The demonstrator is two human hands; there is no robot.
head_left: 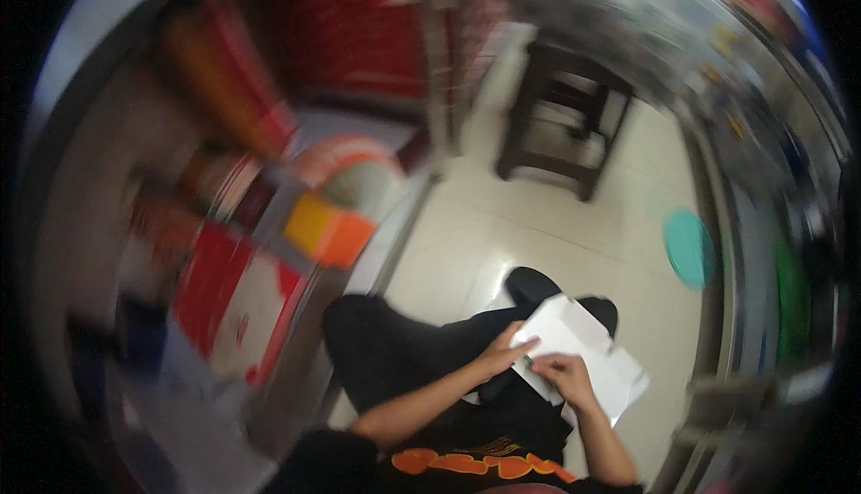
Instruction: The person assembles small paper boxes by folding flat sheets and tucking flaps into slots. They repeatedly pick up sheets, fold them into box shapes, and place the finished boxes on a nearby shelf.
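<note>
In the head view, the folded white card piece with a flat, box-like panel (587, 348) lies between four and five o'clock from the centre, over the lap and crossed legs in black trousers (404, 337). The bare left hand (502, 352) is at its nine o'clock edge. Its forearm slants up from the lower edge toward two o'clock; the thumb lies across the white face and the other fingers, partly hidden, go to the edge, so the hand grips the card there.

The bare right hand (562, 375) is over the card's eight o'clock part, just beside the left thumb. Its forearm rises steeply toward eleven o'clock, the wrist is bent toward the left hand, and the curled fingers pinch a small, slim, dark item (528, 361), too blurred to identify.

Beyond the knees is a pale, glossy tiled floor (448, 256). A dark brown stool with an open frame (547, 164) stands on it near two o'clock, and a round teal disc (689, 248) is at three o'clock. At nine o'clock is a yellow-and-orange box (330, 230); at eight o'clock, a larger red-and-white box (238, 301). Both are smeared by motion blur.
</note>
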